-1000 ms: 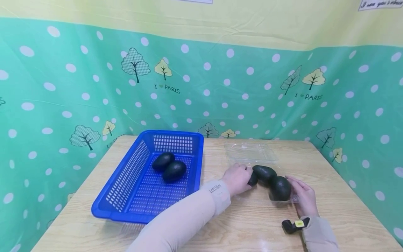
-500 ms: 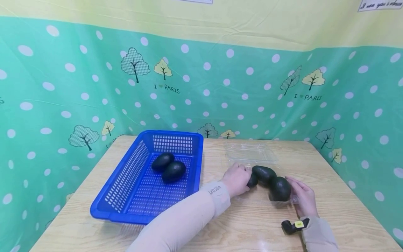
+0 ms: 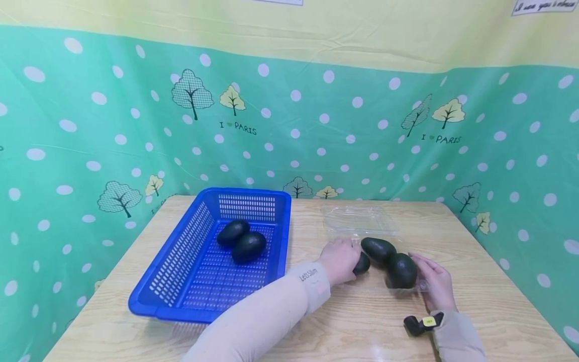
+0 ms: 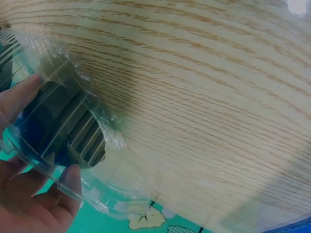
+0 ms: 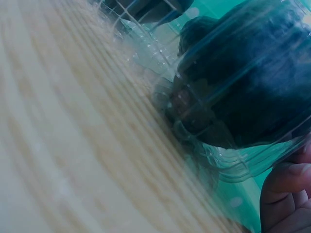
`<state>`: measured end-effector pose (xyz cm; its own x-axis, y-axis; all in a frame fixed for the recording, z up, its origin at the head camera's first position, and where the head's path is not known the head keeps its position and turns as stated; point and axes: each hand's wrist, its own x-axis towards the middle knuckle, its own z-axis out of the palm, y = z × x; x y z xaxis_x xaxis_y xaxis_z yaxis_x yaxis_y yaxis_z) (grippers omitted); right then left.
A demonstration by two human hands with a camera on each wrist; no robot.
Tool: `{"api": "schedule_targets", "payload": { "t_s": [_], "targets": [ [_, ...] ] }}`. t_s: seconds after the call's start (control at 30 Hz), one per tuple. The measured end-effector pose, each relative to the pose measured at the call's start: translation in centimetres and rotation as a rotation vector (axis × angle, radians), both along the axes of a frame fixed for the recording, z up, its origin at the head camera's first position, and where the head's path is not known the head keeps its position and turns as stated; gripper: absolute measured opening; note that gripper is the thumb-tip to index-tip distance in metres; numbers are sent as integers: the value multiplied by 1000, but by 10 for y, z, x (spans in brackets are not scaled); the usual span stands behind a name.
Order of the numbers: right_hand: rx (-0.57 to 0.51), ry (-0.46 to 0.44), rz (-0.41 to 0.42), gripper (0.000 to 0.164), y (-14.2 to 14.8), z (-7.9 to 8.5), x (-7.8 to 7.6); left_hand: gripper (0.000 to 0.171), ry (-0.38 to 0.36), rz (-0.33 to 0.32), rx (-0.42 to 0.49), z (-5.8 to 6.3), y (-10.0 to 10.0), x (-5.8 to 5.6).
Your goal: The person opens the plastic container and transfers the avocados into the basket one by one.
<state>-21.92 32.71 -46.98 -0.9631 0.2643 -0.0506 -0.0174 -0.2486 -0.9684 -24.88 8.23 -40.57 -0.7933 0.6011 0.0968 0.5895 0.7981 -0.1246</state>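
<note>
Three dark avocados sit in a clear plastic container on the table: one at left, one in the middle and one at right. My left hand grips the left avocado between thumb and fingers. In the left wrist view that avocado shows through the ribbed container wall. At the other end, my right hand holds the side of the container. The right wrist view has its curled fingers at the plastic wall, beside the right avocado.
A blue perforated basket stands on the left, with two avocados inside. Behind the container lies another clear plastic piece, perhaps its lid. The wooden table ends at a green dotted curtain.
The left avocado has shifted slightly towards me, opening a small gap from the middle one. My left hand has dipped slightly with it. The right hand stays at the container's side.
</note>
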Motion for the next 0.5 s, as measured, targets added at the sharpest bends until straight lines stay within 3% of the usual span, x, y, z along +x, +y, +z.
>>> {"api": "schedule_targets", "payload": {
  "t_s": [0.23, 0.5],
  "targets": [
    [-20, 27, 3, 20, 0, -2, -2, 65, -1, -12, -17, 3, -1, 1],
    [10, 16, 4, 21, -1, -1, -1, 52, -25, -14, 53, 3, 1, -3]
  ]
}}
